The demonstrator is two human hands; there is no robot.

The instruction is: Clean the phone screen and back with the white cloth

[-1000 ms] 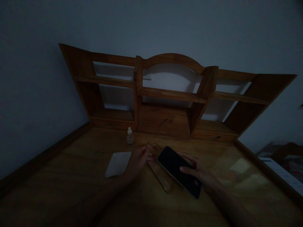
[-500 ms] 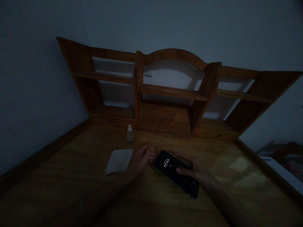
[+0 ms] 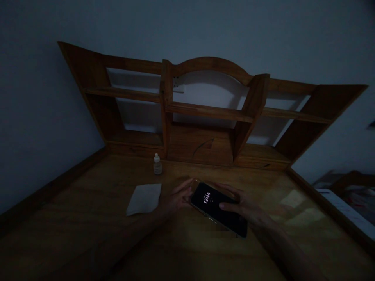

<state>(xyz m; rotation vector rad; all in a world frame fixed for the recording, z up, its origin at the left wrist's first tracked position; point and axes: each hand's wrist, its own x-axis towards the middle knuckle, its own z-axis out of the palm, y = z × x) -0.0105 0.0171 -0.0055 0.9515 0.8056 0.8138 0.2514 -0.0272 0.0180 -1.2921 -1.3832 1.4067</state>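
A dark smartphone (image 3: pixel 221 210) lies tilted in my right hand (image 3: pixel 238 203), whose thumb presses on the screen while the fingers wrap its far edge. White digits reading 12:44 glow near its upper end. At that end my left hand (image 3: pixel 180 196) has its fingers bent, close against the phone's corner. A thin cord (image 3: pixel 197 180) shows faintly at its fingertips by the phone's top edge; dim light hides the exact grip. Left of that hand, a white folded paper or cloth (image 3: pixel 144 199) lies on the wooden desk (image 3: pixel 187 249). Behind it stands a small dropper bottle (image 3: pixel 157 164) with a white cap.
A wooden shelf unit (image 3: pixel 209 111) with several compartments rises along the desk's back edge. A wall socket (image 3: pixel 177 84) shows through its middle opening. Raised wooden edges (image 3: pixel 331 205) border the desk's sides. Beyond the right edge is a white surface (image 3: pixel 345 210) with dim clutter.
My left hand has come closer to the phone's upper end, and the cord's loop shows less than before. The phone has turned slightly. The whole view has shifted a little.
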